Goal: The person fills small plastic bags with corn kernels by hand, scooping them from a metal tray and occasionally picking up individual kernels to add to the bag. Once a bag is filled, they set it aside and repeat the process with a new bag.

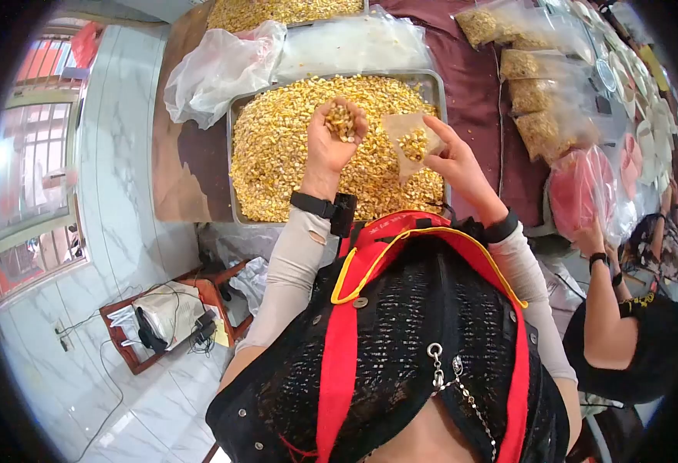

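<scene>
A wide metal tray [235,197] is heaped with small yellow-and-white dried pieces [277,139]; their exact kind I cannot make out. Over the middle of the heap, my left hand [335,147] is cupped, palm up, with its fingers curled round a handful of these pieces [340,122]. To its right, my right hand [462,166] pinches the edge of a small translucent bag [405,158]. Some of the same yellow pieces [414,143] lie inside that bag. The two hands are apart.
Crumpled plastic [227,73] and flat clear bags [354,48] lie behind the tray, before a second tray of pieces [285,11]. Filled bags [530,96] line the dark red tablecloth [474,100]. At right, another person's hand [588,238] touches a pink bag [582,189].
</scene>
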The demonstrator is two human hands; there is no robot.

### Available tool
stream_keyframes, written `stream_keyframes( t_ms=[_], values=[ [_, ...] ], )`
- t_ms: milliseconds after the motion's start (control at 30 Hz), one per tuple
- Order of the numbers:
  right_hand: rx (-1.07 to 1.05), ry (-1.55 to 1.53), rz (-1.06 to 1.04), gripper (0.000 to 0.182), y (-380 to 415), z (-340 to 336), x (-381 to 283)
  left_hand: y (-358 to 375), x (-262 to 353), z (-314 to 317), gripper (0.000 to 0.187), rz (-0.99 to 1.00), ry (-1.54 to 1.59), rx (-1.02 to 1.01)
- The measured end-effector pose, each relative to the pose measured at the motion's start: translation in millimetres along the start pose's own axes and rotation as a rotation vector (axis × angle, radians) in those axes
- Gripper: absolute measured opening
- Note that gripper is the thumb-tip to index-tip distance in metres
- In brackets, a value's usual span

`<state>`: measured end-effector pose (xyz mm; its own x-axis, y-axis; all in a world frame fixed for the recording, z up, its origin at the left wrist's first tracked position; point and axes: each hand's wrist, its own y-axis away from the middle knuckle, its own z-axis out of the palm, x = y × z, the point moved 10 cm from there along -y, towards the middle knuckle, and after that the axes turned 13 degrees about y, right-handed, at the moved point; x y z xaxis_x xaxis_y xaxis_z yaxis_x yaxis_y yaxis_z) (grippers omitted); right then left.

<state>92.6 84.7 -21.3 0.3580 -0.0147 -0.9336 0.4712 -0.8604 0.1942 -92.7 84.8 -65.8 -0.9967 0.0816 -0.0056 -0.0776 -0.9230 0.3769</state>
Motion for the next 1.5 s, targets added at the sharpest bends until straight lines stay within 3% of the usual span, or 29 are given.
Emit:
stream_keyframes(
  t_ms=[167, 233, 267, 367, 500, 733, 800, 967, 1033, 1067, 1133, 1167, 1233, 1300, 1367, 1400, 1433, 1500],
  values=[
    [0.018, 0.004, -0.01, 0.061, 1, 0, -6, 0, -38, 50, 0.021, 0.004, -0.09, -0.02],
    [0.024, 0.029, -0.011, 0.062, 1, -1, -5, -3, -51, 73, 0.026, 0.042, -0.24, -0.245],
    [0.026, 0.036, -0.035, 0.062, 0, -2, -6, -5, -59, 72, 0.026, 0.038, -0.241, -0.246],
    [0.026, 0.032, -0.044, 0.062, 1, -3, -9, 0, -63, 88, 0.035, 0.349, -0.647, -0.366],
    [0.014, 0.031, -0.02, 0.063, 1, -2, -7, 7, -66, 94, 0.036, 0.526, -0.893, -0.343],
    [0.017, 0.07, -0.034, 0.063, -1, -4, -12, 8, -72, 99, 0.038, 0.503, -0.915, -0.413],
    [-0.002, 0.033, -0.001, 0.063, -2, -2, -8, 0, -68, 86, 0.038, 0.399, -0.716, -0.322],
    [0.018, -0.099, 0.04, 0.063, 0, -8, 9, -20, 4, 46, 0.036, 0.432, -0.504, -0.116],
    [0.003, -0.17, 0.076, 0.064, 1, -8, 9, -31, 39, -7, 0.034, 0.414, -0.673, 0.143],
    [0.036, -0.182, 0.071, 0.064, 2, -13, 4, -35, 50, -25, 0.034, 0.416, -0.672, 0.145],
    [0.064, -0.175, 0.06, 0.066, 2, -19, 1, -37, 76, -63, 0.027, 0.449, -1.371, 0.393],
    [0.06, -0.173, 0.061, 0.066, 2, -20, -1, -38, 78, -83, 0.027, 0.451, -1.368, 0.396],
    [0.099, -0.139, 0.028, 0.065, 4, -26, -11, -35, 61, -58, 0.021, 0.765, -2.056, 0.087],
    [0.113, -0.163, 0.024, 0.065, 6, -28, -14, -35, 47, -74, 0.019, 0.74, -2.131, -0.018],
    [0.129, -0.186, 0.019, 0.065, 4, -31, -14, -25, 7, -73, 0.019, 1.001, -2.519, -0.402],
    [0.129, -0.184, 0.024, 0.065, 4, -30, -12, -8, -4, -37, 0.015, 0.999, -2.477, -0.344],
    [0.127, -0.182, 0.029, 0.065, 4, -29, -9, -9, -5, -38, 0.015, 1.0, -2.474, -0.338],
    [0.093, -0.137, 0.041, 0.065, 3, -26, -2, -15, -23, -49, 0.013, 0.903, -2.659, -0.519]
  ],
)
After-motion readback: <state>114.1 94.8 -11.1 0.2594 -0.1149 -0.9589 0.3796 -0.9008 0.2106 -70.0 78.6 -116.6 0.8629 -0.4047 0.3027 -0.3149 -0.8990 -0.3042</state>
